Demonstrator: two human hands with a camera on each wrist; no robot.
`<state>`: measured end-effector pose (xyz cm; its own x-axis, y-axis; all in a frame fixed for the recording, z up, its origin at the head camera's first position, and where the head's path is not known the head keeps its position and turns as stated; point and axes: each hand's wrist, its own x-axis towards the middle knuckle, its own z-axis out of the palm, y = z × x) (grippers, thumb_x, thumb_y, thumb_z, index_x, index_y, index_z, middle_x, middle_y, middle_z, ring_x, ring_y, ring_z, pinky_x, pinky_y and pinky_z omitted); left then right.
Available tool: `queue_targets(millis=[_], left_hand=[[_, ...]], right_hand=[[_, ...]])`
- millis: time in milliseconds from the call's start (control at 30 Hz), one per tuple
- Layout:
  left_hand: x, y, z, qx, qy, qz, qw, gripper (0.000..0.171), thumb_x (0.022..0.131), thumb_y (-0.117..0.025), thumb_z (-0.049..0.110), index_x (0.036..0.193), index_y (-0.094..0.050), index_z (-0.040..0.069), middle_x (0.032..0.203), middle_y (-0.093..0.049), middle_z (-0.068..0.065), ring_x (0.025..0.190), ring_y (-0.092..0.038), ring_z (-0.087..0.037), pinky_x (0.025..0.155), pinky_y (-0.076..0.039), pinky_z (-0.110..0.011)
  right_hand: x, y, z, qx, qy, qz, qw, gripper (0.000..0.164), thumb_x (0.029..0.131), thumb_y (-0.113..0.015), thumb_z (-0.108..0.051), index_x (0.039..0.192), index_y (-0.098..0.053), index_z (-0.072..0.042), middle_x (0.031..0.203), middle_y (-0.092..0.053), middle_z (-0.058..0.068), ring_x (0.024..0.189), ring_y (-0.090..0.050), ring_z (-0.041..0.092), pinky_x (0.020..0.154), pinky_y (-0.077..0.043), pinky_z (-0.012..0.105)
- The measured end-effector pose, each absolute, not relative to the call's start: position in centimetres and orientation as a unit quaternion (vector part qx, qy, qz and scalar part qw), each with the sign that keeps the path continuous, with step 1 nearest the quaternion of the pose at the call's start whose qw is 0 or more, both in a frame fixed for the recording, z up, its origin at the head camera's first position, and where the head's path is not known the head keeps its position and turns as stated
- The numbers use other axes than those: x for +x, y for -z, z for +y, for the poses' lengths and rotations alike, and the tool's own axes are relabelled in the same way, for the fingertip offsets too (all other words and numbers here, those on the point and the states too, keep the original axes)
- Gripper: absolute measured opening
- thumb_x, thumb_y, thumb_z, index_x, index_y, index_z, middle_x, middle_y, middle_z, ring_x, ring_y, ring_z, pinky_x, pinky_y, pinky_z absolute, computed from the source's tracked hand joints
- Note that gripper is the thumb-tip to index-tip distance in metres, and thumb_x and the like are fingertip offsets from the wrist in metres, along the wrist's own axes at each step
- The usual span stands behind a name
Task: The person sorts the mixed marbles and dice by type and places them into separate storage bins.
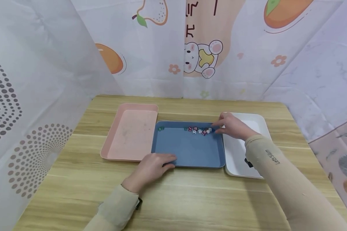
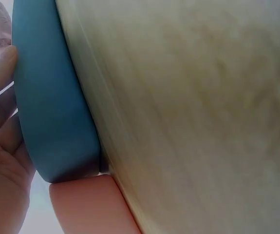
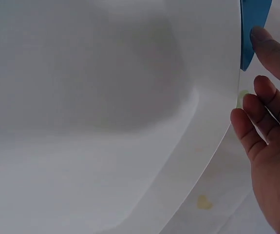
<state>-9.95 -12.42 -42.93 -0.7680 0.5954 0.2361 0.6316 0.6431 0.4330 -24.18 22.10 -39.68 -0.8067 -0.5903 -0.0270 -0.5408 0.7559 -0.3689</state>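
Note:
A blue tray [image 1: 188, 149] lies in the middle of the table. Along its back wall are red dice [image 1: 195, 128], white dice [image 1: 194, 132] and small green pieces [image 1: 161, 128], too small to tell exactly. My right hand [image 1: 234, 125] reaches over the tray's back right corner, thumb and forefinger apart beside the rightmost dice; nothing shows between them. At the front left corner my left hand [image 1: 151, 166] rests on the blue rim, its fingers reaching over it. In the left wrist view its fingertips [image 2: 6, 58] touch the rim from inside.
To the left stands a pink tray [image 1: 133, 134], its side against the blue one. A white tray [image 1: 240, 157] sits at the right, partly under my right forearm. The wooden table [image 1: 191, 199] extends in front. Printed curtains [image 1: 156, 57] hang behind and at both sides.

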Motion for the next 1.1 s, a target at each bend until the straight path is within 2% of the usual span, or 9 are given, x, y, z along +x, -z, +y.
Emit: queue_targets(millis=[133,433,733,933,1100], left_hand=[[-10.0,42.9,-12.3,-0.336,0.265,-0.903,0.027,0.012,0.093,-0.076,0.015,0.103,-0.081,0.012,0.101,-0.079,0.002,0.094,-0.075,-0.013,0.083,-0.062,-0.033],[-10.5,42.3,-12.2,-0.307,0.279,-0.909,-0.045,0.009,0.094,-0.075,0.015,0.097,-0.083,0.012,0.094,-0.079,0.002,0.085,-0.075,-0.011,0.077,-0.061,-0.029],[-11.1,41.6,-12.1,-0.263,0.291,-0.912,-0.121,0.01,0.095,-0.074,0.016,0.097,-0.083,0.014,0.094,-0.079,0.002,0.087,-0.074,-0.012,0.077,-0.06,-0.03],[-11.3,41.3,-12.0,-0.255,0.298,-0.91,-0.135,0.009,0.094,-0.075,0.017,0.095,-0.083,0.014,0.093,-0.079,0.002,0.087,-0.073,-0.012,0.077,-0.059,-0.029],[-11.2,41.3,-12.0,-0.254,0.301,-0.909,-0.134,0.008,0.094,-0.076,0.016,0.094,-0.084,0.014,0.092,-0.079,0.003,0.086,-0.073,-0.012,0.076,-0.059,-0.029]], right_hand=[[-24.4,40.0,22.0,-0.297,0.178,0.935,0.081,0.027,0.086,-0.083,-0.009,0.112,-0.079,-0.005,0.09,-0.058,0.007,0.088,-0.05,0.024,0.072,-0.046,0.034],[-24.8,40.2,21.4,-0.272,0.177,0.94,0.105,0.024,0.088,-0.079,-0.006,0.111,-0.078,0.0,0.089,-0.063,0.008,0.082,-0.053,0.022,0.069,-0.048,0.033],[-25.0,40.0,20.4,-0.231,0.143,0.953,0.136,0.022,0.089,-0.072,-0.003,0.11,-0.078,0.003,0.102,-0.073,0.018,0.09,-0.065,0.028,0.083,-0.058,0.045],[-24.9,40.1,19.8,-0.174,0.175,0.955,0.167,0.021,0.088,-0.07,0.001,0.107,-0.078,0.003,0.11,-0.074,0.022,0.092,-0.07,0.028,0.087,-0.059,0.046],[-24.7,40.4,19.4,-0.154,0.183,0.959,0.155,0.018,0.087,-0.072,0.002,0.104,-0.079,0.001,0.109,-0.075,0.021,0.092,-0.07,0.028,0.087,-0.06,0.046]])
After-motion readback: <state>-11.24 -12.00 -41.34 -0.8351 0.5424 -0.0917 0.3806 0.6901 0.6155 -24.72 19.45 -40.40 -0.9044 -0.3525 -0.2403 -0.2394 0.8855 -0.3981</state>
